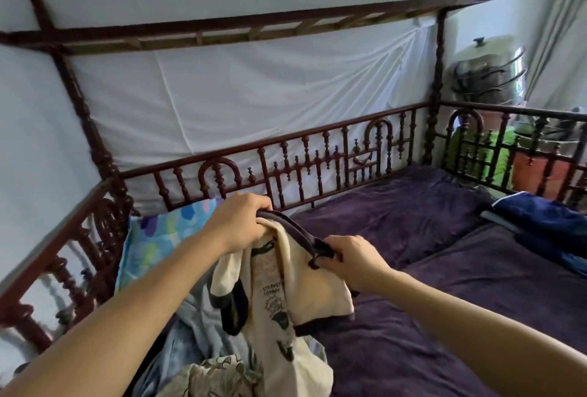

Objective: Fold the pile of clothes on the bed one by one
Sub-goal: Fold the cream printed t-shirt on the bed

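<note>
A cream T-shirt [273,295] with dark trim and a printed front hangs lifted above the bed. My left hand [241,225] grips its dark collar edge at the upper left. My right hand [346,260] pinches the same dark edge further right. The shirt's lower part drapes down onto the pile of clothes [203,361] at the bottom left, which holds light blue cloth and a patterned cream piece. The bed [428,285] is covered with a dark purple sheet.
A blue patterned pillow [158,237] leans against the carved wooden rail [317,161] at the left. A dark blue garment [546,222] lies at the right edge of the bed. Metal pots [489,72] stand beyond the far right corner.
</note>
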`<state>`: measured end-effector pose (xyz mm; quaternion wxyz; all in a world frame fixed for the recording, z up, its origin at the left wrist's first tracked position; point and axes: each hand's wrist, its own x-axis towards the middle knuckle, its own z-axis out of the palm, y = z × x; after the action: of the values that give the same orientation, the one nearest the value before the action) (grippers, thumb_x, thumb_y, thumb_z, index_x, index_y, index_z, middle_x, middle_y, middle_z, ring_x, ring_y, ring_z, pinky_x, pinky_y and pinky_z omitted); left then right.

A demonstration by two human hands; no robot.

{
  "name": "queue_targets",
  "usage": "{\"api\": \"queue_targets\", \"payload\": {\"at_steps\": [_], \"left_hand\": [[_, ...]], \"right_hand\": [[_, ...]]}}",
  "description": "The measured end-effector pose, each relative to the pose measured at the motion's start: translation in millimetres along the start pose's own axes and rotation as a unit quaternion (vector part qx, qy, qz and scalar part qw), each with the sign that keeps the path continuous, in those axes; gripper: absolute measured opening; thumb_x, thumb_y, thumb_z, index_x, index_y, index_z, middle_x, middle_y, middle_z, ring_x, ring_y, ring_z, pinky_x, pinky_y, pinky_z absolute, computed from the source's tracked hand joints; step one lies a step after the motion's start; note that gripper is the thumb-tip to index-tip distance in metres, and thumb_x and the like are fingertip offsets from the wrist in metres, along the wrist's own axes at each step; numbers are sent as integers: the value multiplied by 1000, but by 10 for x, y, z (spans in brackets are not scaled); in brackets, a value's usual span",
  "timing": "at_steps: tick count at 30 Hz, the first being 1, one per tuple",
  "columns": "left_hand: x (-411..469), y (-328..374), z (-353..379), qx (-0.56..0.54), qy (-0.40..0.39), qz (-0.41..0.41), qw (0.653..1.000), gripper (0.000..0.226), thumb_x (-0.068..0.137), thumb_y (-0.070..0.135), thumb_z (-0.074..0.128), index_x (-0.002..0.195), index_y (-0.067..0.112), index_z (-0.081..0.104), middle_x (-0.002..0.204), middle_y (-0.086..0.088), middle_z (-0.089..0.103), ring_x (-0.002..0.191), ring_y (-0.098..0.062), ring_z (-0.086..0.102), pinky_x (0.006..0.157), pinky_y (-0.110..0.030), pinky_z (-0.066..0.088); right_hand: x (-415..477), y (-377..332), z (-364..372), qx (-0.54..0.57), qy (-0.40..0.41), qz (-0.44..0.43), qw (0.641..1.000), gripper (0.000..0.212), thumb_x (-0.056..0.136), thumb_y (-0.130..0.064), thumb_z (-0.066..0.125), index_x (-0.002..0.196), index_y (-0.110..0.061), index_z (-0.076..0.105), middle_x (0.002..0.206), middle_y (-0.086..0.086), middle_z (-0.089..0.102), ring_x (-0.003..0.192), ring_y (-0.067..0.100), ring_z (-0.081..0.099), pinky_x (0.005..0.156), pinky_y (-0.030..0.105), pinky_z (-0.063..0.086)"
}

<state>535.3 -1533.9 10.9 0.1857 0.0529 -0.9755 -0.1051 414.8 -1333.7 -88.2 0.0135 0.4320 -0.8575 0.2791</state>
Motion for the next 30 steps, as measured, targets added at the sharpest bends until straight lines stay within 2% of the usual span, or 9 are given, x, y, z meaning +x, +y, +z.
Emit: {"api": "queue_targets", "payload": {"at_steps": [4, 7, 12, 16, 18, 20, 23, 27, 30], "left_hand": [[-37, -241, -51, 190, -31, 14, 981, 16, 75, 42, 64, 83, 30, 56, 70, 10, 53, 73, -16, 56, 59, -29, 38], [-119, -410, 63, 160, -68, -3, 985, 24, 78, 54, 62, 69, 35, 51, 69, 13, 48, 74, -14, 53, 57, -28, 32], [-78, -561, 218, 56, -79, -67, 993, 21, 81, 29, 70, 67, 32, 56, 72, 8, 56, 76, -17, 56, 61, -27, 37], [47, -761, 176, -98, -16, -100, 990, 30, 78, 1, 69, 64, 23, 57, 67, 0, 58, 71, -20, 58, 61, -28, 38], [133, -785, 149, -207, 32, -105, 972, 31, 81, -8, 61, 68, 20, 61, 67, 2, 59, 66, -7, 58, 58, -22, 42], [272, -772, 152, -234, 82, -95, 964, 27, 82, -11, 58, 75, 13, 65, 72, 0, 62, 63, 0, 55, 55, -12, 42], [516, -709, 250, -113, 109, -66, 985, 30, 78, -14, 52, 90, 8, 68, 83, -7, 67, 74, -14, 58, 61, -23, 41], [735, -558, 619, 96, 78, -53, 991, 30, 76, -6, 53, 96, 10, 68, 94, -18, 69, 88, -38, 62, 68, -40, 47], [922, -346, 991, 116, 98, -55, 987, 32, 78, -6, 53, 101, 11, 67, 99, -18, 68, 90, -39, 62, 67, -39, 46]], "right_hand": [[0, 163, -146, -53, 163, -75, 982, 13, 93, -31, 60, 92, -21, 68, 80, -2, 69, 73, 27, 63, 58, 34, 46], [17, 231, -305, -77, 194, -93, 974, 10, 93, -23, 61, 93, -15, 66, 88, 1, 67, 76, 30, 63, 59, 35, 45], [-3, 234, -387, -66, 211, -65, 973, 11, 95, -18, 56, 98, -9, 63, 91, 7, 69, 80, 35, 63, 65, 41, 49], [-201, 167, -320, -20, 193, -54, 980, 11, 96, -17, 51, 106, -14, 56, 87, 5, 66, 79, 35, 61, 65, 42, 47], [-304, 97, -301, 2, 190, -81, 978, 20, 96, -33, 49, 114, -24, 48, 80, -8, 60, 76, 29, 61, 62, 35, 43], [-362, 69, -348, -6, 153, -86, 984, 54, 86, -65, 47, 128, -33, 37, 84, -13, 62, 82, 22, 65, 65, 33, 45], [-395, 238, -362, -60, 127, -59, 988, 82, 72, -79, 53, 139, -40, 26, 105, -5, 70, 86, 22, 67, 70, 35, 49], [-449, 707, -303, -48, 165, -10, 985, 36, 90, -50, 57, 112, -21, 57, 80, 2, 70, 75, 28, 64, 63, 37, 47], [-582, 1120, -289, -9, 162, 41, 986, 26, 93, -45, 54, 99, -20, 58, 76, 3, 69, 70, 27, 62, 61, 38, 46]]}}
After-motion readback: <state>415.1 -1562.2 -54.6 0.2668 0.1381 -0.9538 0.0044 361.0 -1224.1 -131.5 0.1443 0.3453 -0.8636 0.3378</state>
